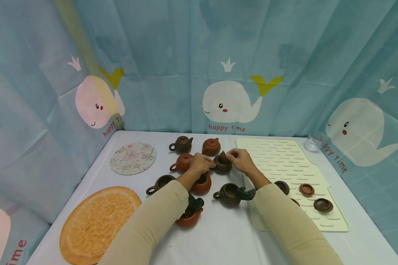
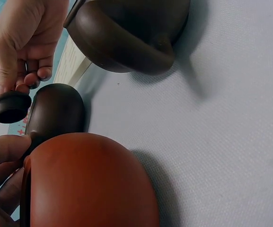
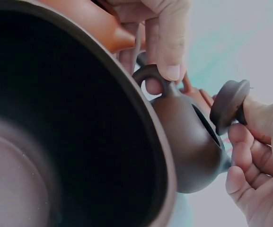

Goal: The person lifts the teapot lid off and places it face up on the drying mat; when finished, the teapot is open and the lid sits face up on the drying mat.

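My left hand (image 1: 201, 163) pinches the loop handle of a dark brown teapot (image 1: 223, 168), best seen in the right wrist view (image 3: 188, 146). With its thumb and fingers, my right hand (image 1: 240, 161) holds a dark lid (image 3: 228, 104) by the knob. The lid is tilted and sits apart from the teapot's uncovered mouth. In the left wrist view, that lid (image 2: 11, 106) hangs beside the dark teapot (image 2: 58, 111). An orange-brown teapot without a lid (image 1: 201, 184) stands just below my left hand, and a lidded reddish one (image 1: 183, 162) is to its left.
Two lidded teapots, dark (image 1: 181, 144) and reddish (image 1: 211, 146), stand behind. Lidless teapots (image 1: 229, 195) are nearer. Several loose lids (image 1: 306, 190) lie on a cream mat (image 1: 285, 154) at right. A glass bowl (image 1: 315, 142), round patterned mat (image 1: 132, 158) and orange mat (image 1: 99, 221) flank them.
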`<state>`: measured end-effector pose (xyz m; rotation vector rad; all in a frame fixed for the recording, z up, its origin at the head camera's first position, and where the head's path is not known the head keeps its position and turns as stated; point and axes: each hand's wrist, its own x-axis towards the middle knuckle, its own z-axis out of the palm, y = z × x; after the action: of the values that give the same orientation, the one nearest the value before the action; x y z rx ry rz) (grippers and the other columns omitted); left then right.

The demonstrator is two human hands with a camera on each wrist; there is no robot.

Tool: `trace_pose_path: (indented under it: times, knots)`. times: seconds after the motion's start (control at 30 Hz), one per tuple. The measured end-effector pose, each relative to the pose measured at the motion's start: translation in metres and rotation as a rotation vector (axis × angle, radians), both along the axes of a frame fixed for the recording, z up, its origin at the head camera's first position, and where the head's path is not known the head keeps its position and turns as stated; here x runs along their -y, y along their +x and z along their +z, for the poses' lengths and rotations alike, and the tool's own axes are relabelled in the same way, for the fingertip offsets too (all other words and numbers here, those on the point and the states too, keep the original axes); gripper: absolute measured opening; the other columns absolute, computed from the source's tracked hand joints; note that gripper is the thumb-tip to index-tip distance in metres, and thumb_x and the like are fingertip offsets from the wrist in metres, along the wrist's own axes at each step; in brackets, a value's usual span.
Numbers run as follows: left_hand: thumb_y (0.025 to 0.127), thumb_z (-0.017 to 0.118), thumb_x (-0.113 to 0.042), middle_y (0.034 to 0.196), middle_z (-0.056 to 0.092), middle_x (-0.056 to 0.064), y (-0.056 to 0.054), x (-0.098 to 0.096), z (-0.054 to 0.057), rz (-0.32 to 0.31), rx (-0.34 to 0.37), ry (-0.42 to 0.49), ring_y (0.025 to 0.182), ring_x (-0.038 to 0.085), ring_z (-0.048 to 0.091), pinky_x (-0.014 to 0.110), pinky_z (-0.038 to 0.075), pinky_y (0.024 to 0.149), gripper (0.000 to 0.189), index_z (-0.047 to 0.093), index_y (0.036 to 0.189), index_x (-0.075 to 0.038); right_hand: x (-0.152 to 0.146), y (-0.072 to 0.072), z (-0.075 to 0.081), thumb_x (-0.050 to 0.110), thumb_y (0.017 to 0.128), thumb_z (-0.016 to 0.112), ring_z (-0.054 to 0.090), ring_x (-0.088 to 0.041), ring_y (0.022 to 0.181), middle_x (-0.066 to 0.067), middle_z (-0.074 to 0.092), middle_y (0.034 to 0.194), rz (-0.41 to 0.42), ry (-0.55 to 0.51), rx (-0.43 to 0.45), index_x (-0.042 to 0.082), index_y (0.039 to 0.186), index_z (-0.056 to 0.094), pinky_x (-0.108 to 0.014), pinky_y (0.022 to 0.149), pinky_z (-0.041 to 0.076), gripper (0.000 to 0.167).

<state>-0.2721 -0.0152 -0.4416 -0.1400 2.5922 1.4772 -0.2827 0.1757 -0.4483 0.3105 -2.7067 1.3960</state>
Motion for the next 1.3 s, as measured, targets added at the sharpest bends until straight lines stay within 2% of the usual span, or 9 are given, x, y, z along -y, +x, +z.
trace_pose_path:
  times: [0.17,0.4,0.57,0.67,0.8,0.9,1.13,1.23,1.3]
  knots:
    - [0.079,0.081,-0.015,0.092,0.068,0.0,0.001,0.001,0.001,0.009,0.004,-0.01,0.1,0.023,0.055,0.037,0.047,0.083,0.005,0.079,0.082,-0.012,-0.001,0.0,0.001,0.013,0.096,0.062,0.058,-0.022,0.078,-0.01,0.066,0.084,0.001,-0.099,0.045,-0.003,0.094,0.068,-0.033,0.067,0.048,0.018]
    - [0.078,0.082,-0.016,0.097,0.067,0.001,0.001,0.002,0.003,0.012,0.002,-0.001,0.105,0.024,0.054,0.038,0.046,0.085,0.005,0.079,0.08,-0.013,-0.004,-0.001,-0.001,0.011,0.092,0.066,0.06,-0.021,0.076,-0.012,0.067,0.084,-0.064,-0.36,0.188,-0.007,0.094,0.067,-0.032,0.068,0.052,0.018]
    - [0.078,0.082,-0.016,0.094,0.067,0.0,0.0,0.002,0.002,0.012,-0.002,0.0,0.106,0.025,0.052,0.038,0.046,0.085,0.004,0.078,0.078,-0.014,-0.005,-0.003,-0.002,0.008,0.09,0.067,0.058,-0.017,0.075,-0.011,0.063,0.085,-0.108,-0.507,0.282,-0.008,0.095,0.064,-0.027,0.066,0.051,0.018]
    - [0.078,0.082,-0.016,0.094,0.067,0.0,0.0,0.001,0.002,0.013,-0.003,-0.002,0.106,0.025,0.051,0.038,0.044,0.086,0.004,0.078,0.078,-0.014,-0.006,-0.003,-0.003,0.004,0.09,0.066,0.058,-0.017,0.073,-0.012,0.061,0.086,-0.106,-0.579,0.322,-0.007,0.103,0.06,-0.027,0.065,0.051,0.018]
    - [0.078,0.081,-0.015,0.093,0.066,0.0,0.001,0.001,0.002,0.013,-0.001,0.0,0.106,0.026,0.051,0.038,0.045,0.086,0.004,0.079,0.08,-0.013,-0.009,-0.003,-0.003,0.0,0.091,0.061,0.06,-0.019,0.071,-0.013,0.062,0.087,-0.073,-0.632,0.343,0.004,0.126,0.055,-0.028,0.064,0.051,0.035]
    - [0.078,0.081,-0.015,0.092,0.067,0.0,0.002,0.001,0.003,0.014,0.005,0.002,0.106,0.026,0.051,0.038,0.045,0.085,0.004,0.079,0.08,-0.012,-0.011,-0.002,-0.003,0.0,0.094,0.056,0.06,-0.019,0.071,-0.014,0.061,0.088,-0.045,-0.65,0.349,0.01,0.136,0.053,-0.029,0.064,0.051,0.044]
    - [0.077,0.082,-0.014,0.093,0.066,0.001,0.002,0.0,0.002,0.015,0.008,0.003,0.104,0.025,0.051,0.037,0.046,0.082,0.004,0.079,0.078,-0.013,-0.011,0.001,-0.003,0.003,0.096,0.048,0.057,-0.02,0.069,-0.016,0.058,0.087,-0.013,-0.715,0.367,0.0,0.13,0.053,-0.029,0.062,0.049,0.034]
    - [0.077,0.082,-0.014,0.093,0.066,0.001,0.002,0.0,0.002,0.017,0.012,0.002,0.103,0.024,0.052,0.036,0.047,0.081,0.004,0.078,0.078,-0.013,-0.012,0.002,-0.002,0.01,0.098,0.053,0.057,-0.02,0.068,-0.015,0.058,0.086,-0.007,-0.766,0.364,0.0,0.123,0.05,-0.029,0.061,0.048,0.027]
    - [0.078,0.082,-0.015,0.094,0.066,0.001,0.003,0.0,0.003,0.019,0.012,0.0,0.104,0.024,0.052,0.037,0.046,0.083,0.004,0.078,0.077,-0.014,-0.012,0.004,0.0,0.014,0.096,0.06,0.058,-0.02,0.068,-0.014,0.06,0.087,-0.012,-0.774,0.355,0.0,0.118,0.049,-0.029,0.061,0.049,0.029]
